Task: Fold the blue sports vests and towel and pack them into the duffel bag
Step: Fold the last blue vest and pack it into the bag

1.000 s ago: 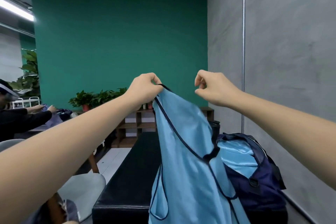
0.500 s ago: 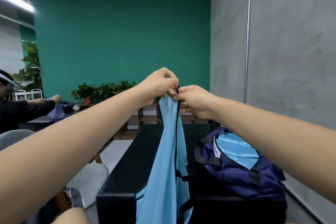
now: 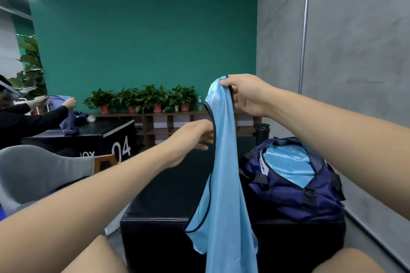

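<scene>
Pinches vest by its top in right grip, long axis plumb over worktop's near edge; left grip loose, empty, just beside its hem.

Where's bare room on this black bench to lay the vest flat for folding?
The black bench top is bare left of the duffel bag, from near edge back toward the plant shelf; the vest hangs over it. Right side is crowded: bag beside the grey wall, dark bottle behind.
</scene>
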A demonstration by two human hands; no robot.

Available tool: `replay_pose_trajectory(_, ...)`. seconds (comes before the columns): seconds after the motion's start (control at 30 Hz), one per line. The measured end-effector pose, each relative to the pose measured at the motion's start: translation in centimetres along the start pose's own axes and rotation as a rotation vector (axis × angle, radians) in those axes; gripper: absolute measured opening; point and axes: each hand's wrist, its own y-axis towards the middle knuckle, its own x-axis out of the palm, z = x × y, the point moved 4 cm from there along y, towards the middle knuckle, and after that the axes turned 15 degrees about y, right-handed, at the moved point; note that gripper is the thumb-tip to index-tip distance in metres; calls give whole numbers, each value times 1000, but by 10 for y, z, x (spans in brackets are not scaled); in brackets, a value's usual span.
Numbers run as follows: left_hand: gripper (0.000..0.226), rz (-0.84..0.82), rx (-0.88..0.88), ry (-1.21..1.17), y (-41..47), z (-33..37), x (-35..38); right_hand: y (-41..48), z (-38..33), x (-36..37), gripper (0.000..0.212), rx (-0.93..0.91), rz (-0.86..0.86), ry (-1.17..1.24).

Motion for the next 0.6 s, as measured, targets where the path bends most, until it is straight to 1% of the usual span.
replay_pose_trajectory(0.13,43,-158,14,-49,-12,-8,31,0,-6,-5,5,-4,8,19)
replay_pose_trajectory(0.23,49,-243,-18,54,-23,-25,51,-3,-13,-13,5,-14,30,15)
replay_pose_trajectory(0.3,43,-283,-38,219,-31,-43,60,-4,-18,-18,4,-24,46,15)
replay_pose_trajectory(0.37,33,-338,-41,320,-39,-60,66,-5,-21,-24,4,-35,64,14)
replay_pose_trajectory(0.47,28,-381,-62,354,-53,-79,65,-7,-24,-32,5,-46,86,13)
replay_pose_trajectory(0.53,28,-371,-68,367,-61,-88,59,-7,-25,-37,7,-51,98,19)
replay_pose_trajectory(0.6,22,-340,-73,380,-68,-100,49,-8,-27,-42,8,-58,106,31)
